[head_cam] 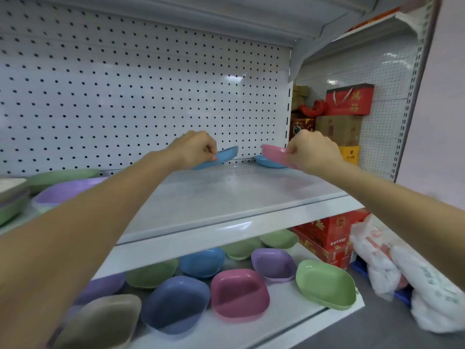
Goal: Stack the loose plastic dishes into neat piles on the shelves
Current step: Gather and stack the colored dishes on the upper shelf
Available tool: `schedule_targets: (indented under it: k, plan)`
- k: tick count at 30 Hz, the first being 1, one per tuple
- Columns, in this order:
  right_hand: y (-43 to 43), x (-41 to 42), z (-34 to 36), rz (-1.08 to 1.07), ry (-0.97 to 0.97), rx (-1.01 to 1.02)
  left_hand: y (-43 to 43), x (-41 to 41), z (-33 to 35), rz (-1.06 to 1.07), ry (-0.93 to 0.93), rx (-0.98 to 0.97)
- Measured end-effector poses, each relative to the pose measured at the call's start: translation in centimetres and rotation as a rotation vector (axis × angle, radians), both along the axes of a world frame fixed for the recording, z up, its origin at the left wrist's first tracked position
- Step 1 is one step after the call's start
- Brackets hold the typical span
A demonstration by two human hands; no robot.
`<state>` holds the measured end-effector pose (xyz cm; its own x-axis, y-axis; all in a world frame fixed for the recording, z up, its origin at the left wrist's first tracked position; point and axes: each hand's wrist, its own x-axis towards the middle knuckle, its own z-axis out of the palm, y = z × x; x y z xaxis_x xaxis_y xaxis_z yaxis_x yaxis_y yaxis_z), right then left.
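Bright, even light, prob. from overhead; soft shadow under upper shelf (226, 192). Glare spots on right back panel (392, 59). Wide-angle bending at edges; bottom-left dishes (100, 321) blurred.

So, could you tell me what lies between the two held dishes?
Only bare shelf, in the head view; a second blue dish sits under the pink dish.

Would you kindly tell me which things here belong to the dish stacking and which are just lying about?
Part of the job: left hand holding a blue dish; right hand holding a pink dish; second blue dish on the upper shelf; loose dishes on the lower shelf.
Lying about: red gift box; cardboard box; yellow box; white bags.
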<state>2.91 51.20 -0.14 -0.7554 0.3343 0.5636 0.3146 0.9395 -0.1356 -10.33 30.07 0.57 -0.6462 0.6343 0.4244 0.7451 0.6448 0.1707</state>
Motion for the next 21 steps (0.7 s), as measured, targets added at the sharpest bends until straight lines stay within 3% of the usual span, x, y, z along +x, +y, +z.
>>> schedule_targets:
  k: [10,15,21]
  plan:
    - [-11.7,0.0,1.1,0.326,0.128,-0.005,-14.0,4.9,5.3,0.165,0.106,0.091]
    - [-20.5,-1.0,1.3,0.570,0.111,-0.066,-23.5,7.0,6.0,0.308,0.281,0.182]
    - [-30.0,-2.4,0.6,0.816,0.014,-0.049,-32.0,8.5,6.6,0.480,0.379,0.122]
